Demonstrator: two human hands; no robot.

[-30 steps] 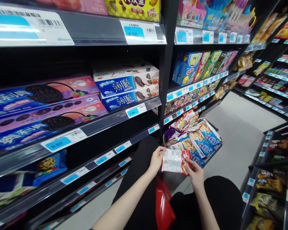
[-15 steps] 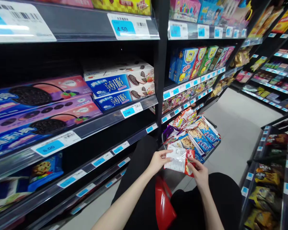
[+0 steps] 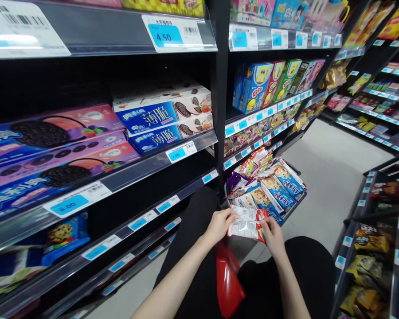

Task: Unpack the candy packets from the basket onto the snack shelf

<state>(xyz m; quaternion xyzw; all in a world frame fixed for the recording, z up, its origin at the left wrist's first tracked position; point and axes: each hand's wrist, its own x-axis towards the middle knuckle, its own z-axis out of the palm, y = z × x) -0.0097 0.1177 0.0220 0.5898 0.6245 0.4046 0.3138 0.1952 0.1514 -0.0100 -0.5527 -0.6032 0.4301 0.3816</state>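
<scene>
Presently, the left hand (image 3: 220,225) and the right hand (image 3: 273,235) are clamped on one packet (image 3: 246,223), one at each end. The right hand pinches the red end. The packet is positioned at the near side of a loaded tray (image 3: 295,208); contact between the two cannot be confirmed from this angle. Blue snack packs (image 3: 276,195) lie in rows in the tray. To the left, cookie boxes (image 3: 159,118) are stacked on a shelf (image 3: 204,142). Black trousers (image 3: 193,248) flank a red object (image 3: 229,285).

Pkt (image 3: 245,222) btwn L hand (image 3: 220,224) & R hand (image 3: 273,235), nearer than basket (image 3: 295,210) w/ snack bags (image 3: 279,196) in it; shelf rack (image 3: 149,170) on L.
</scene>
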